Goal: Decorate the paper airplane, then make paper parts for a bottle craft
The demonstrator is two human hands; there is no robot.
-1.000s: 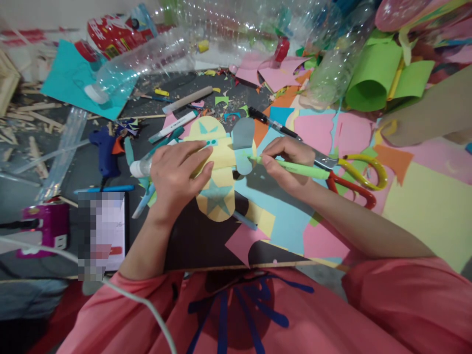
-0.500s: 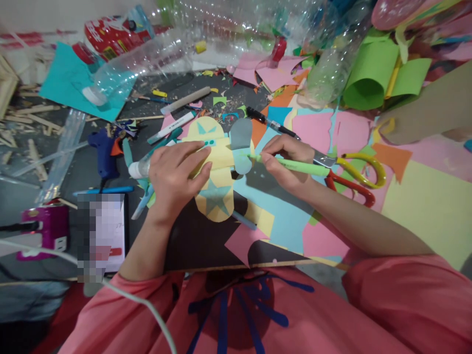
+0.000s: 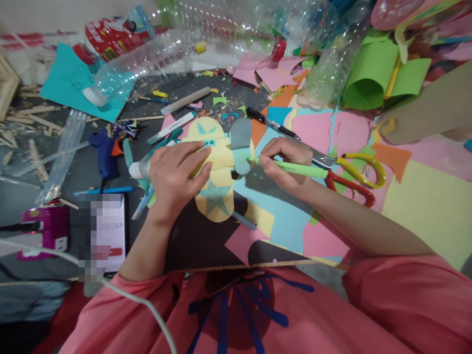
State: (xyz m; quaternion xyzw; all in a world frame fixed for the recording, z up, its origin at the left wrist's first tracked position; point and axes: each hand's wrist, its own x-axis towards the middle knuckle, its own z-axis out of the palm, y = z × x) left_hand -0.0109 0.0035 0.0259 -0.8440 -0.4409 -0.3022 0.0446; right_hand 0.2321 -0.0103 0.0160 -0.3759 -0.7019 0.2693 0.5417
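My left hand (image 3: 180,169) rests on the left part of a yellow paper craft (image 3: 217,152) with a teal star (image 3: 214,196) on its lower lobe; the fingers lie spread over it. A light green marker (image 3: 302,168) is pinched in my right hand (image 3: 285,160), its tip at the light blue rounded paper (image 3: 242,161) on the craft's right side. Above that sits a grey-blue rounded piece (image 3: 241,133). A bottle with a white cap (image 3: 138,170) shows just left of my left hand, partly hidden by it.
Scissors (image 3: 354,179) lie right of my right hand, a black pen (image 3: 273,123) above it. At left are a blue glue gun (image 3: 105,152), a phone (image 3: 116,231) and a purple box (image 3: 46,228). Plastic bottles (image 3: 140,56) and green paper rolls (image 3: 370,73) stand along the back.
The marker and my right fingertips have shifted very slightly left and down over the light blue paper. My left hand and the craft look unmoved.
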